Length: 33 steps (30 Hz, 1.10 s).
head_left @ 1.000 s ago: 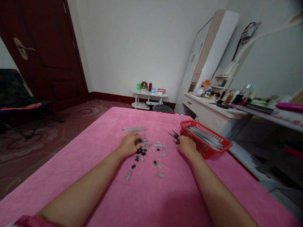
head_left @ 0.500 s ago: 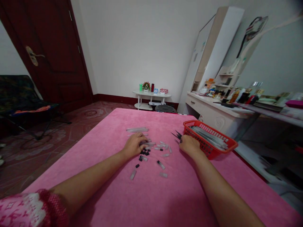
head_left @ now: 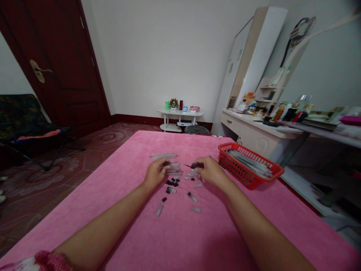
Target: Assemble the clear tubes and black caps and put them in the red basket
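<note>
My left hand (head_left: pixel 155 174) is closed on the left end of a translucent tube (head_left: pixel 174 168), with more such tubes lying around it. My right hand (head_left: pixel 211 171) pinches a small black piece with a thin pointed rod (head_left: pixel 187 165) aimed at the left hand. Between and below the hands, short translucent caps (head_left: pixel 195 209) lie scattered. Several small black plugs (head_left: pixel 172 183) are heaped just below my left hand. One clear cap with a black end (head_left: pixel 192 197) sits nearer to me. Long tubes (head_left: pixel 163 155) lie beyond my left hand.
To the right stands a red plastic basket (head_left: pixel 249 165) full of long translucent tubes. A pink cloth (head_left: pixel 169 241) covers the table. Beyond it are a small white side table (head_left: pixel 180 111) and, at right, a dresser with bottles (head_left: pixel 254 128). A folding chair (head_left: pixel 31 120) is at left.
My right hand has moved left from beside the basket to above the caps, carrying the black pointed piece. My left hand has shifted slightly toward me and left.
</note>
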Each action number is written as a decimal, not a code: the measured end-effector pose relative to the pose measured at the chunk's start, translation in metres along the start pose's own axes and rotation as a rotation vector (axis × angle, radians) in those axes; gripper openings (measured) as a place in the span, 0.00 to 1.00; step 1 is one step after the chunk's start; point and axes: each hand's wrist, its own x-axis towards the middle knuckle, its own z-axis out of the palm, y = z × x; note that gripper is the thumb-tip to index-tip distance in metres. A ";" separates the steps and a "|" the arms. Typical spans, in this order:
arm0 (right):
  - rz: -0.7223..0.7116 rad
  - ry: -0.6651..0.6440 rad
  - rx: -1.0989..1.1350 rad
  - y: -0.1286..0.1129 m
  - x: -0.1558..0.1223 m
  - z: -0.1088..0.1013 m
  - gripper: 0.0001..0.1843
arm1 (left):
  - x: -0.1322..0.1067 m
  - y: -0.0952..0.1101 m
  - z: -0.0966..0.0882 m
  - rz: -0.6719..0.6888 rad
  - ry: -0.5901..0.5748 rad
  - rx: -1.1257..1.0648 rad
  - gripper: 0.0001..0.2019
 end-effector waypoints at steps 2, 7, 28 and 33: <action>0.008 0.000 -0.020 -0.004 -0.002 -0.002 0.13 | 0.000 0.001 0.000 0.004 0.001 -0.016 0.06; 0.007 -0.013 -0.090 -0.009 -0.003 -0.001 0.14 | -0.001 0.002 0.001 0.015 -0.009 0.000 0.07; -0.199 0.630 -0.080 -0.043 -0.011 0.007 0.12 | -0.002 0.012 -0.003 0.049 0.018 -0.026 0.10; -0.340 0.432 -0.006 -0.050 -0.017 0.023 0.06 | 0.005 0.005 -0.012 -0.161 0.294 -0.218 0.07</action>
